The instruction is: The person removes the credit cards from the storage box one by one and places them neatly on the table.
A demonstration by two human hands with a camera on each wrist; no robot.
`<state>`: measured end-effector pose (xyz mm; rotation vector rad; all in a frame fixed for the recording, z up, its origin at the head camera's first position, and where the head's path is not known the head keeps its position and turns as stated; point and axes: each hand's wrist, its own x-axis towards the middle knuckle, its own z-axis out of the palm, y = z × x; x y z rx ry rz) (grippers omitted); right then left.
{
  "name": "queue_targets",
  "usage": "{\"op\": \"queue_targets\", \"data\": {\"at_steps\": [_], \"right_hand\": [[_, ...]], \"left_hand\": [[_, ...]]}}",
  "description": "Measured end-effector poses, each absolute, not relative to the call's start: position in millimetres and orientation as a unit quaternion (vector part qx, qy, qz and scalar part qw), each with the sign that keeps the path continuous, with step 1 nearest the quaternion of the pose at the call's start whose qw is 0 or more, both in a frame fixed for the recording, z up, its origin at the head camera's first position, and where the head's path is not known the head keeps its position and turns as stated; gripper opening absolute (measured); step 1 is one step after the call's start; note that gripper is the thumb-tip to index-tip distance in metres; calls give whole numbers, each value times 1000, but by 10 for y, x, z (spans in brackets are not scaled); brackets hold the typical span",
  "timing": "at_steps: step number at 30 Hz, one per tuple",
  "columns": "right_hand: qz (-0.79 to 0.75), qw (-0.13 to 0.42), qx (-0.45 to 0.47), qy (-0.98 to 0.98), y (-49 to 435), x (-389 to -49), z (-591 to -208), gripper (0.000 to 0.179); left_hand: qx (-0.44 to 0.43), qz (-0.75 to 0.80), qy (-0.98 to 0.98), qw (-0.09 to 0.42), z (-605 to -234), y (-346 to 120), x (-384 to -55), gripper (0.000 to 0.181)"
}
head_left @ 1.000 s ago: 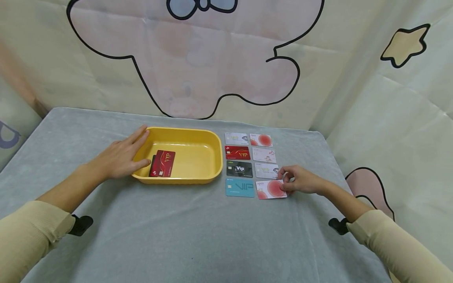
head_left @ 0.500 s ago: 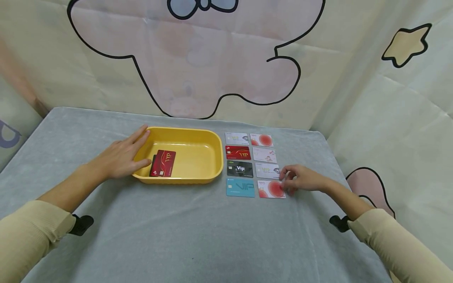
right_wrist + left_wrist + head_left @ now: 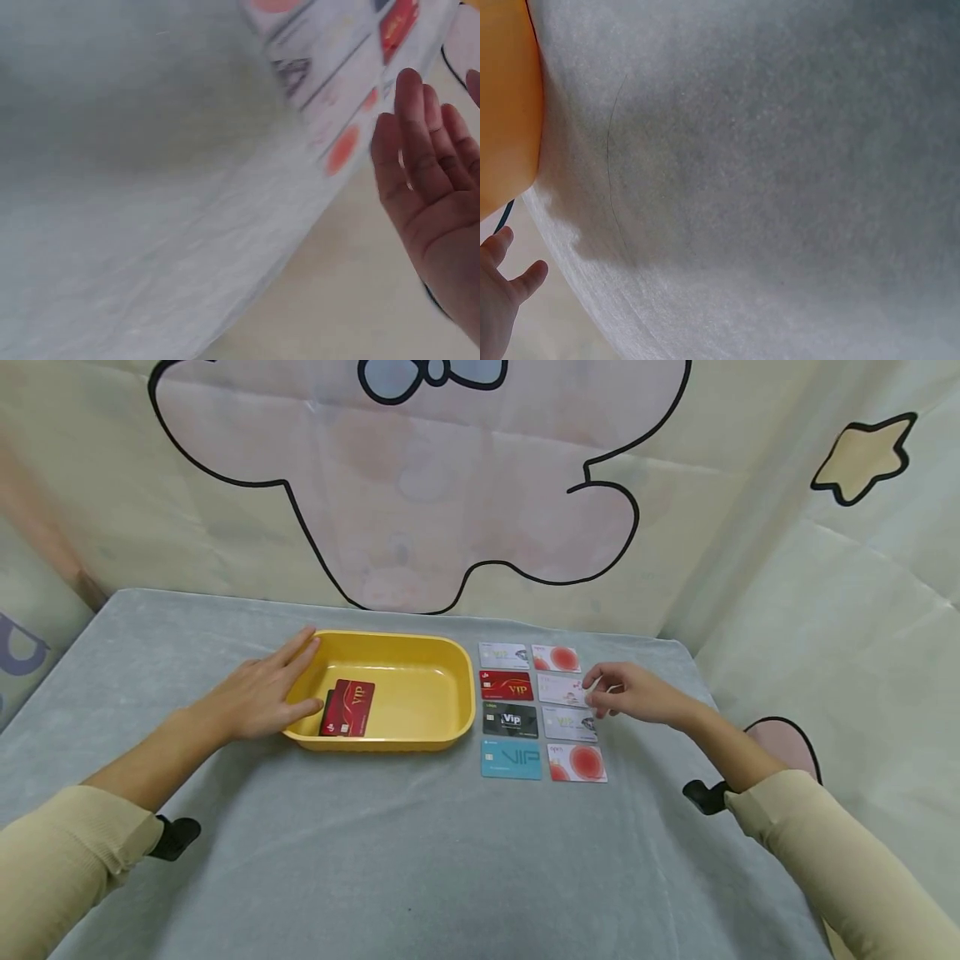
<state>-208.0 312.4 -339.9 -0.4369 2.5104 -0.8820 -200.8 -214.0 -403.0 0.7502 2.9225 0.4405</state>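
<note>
My left hand [image 3: 258, 693] rests at the left rim of the yellow tray [image 3: 446, 743], fingers spread over the edge. Inside the tray a red VIP card [image 3: 351, 708] overlaps a dark card [image 3: 326, 714]. Right of the tray, several cards lie flat in two columns. My right hand [image 3: 633, 692] hovers by the right column, fingertips at the pale pink card [image 3: 558, 688], and holds nothing; its fingers look relaxed in the right wrist view. Below that card lie a silver VIP card [image 3: 566, 723] and a white card with red circles [image 3: 577, 763].
The left column has a silver VIP card [image 3: 502, 655], a red VIP card [image 3: 506, 685], a black Vip card [image 3: 510, 719] and a blue VIP card [image 3: 511, 759]. Another red-circle card [image 3: 555, 658] tops the right column. Grey cloth [image 3: 420, 860] covers the table.
My right hand has let go of the bottom red-circle card, now lying straighter in its column, and has moved away from me toward the pale pink card. The left hand stays put.
</note>
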Motion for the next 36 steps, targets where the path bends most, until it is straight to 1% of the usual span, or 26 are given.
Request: {"op": "queue_targets", "data": {"at_steps": [5,9,13,18,27,32,36], "right_hand": [[-325,207,-148,911,2839,-2204,-3304,44],[-330,205,-157,908,2585,-2305,-3218,53],[-340,189,-184,903,2310,-2376,-3168,58],[-354,184,-205,894,1968,-2435,-3157,58],[-359,222,-253,871,1459,-2509,-3273,60],[-332,267,-263,866,1285,-2546,-3311,65],[-304,292,-267,867,1206,-2588,-3298,65]], "left_hand": [[247,147,957,43,-4046,-2139,-2007,84],[249,147,956,40,-4048,-2138,-2007,84],[245,145,958,42,-4048,-2129,-2006,85],[248,138,958,50,-4034,-2129,-2008,86],[246,145,957,45,-4040,-2145,-2004,85],[245,140,958,50,-4034,-2146,-1999,86],[245,137,958,54,-4024,-2136,-2001,87]]}}
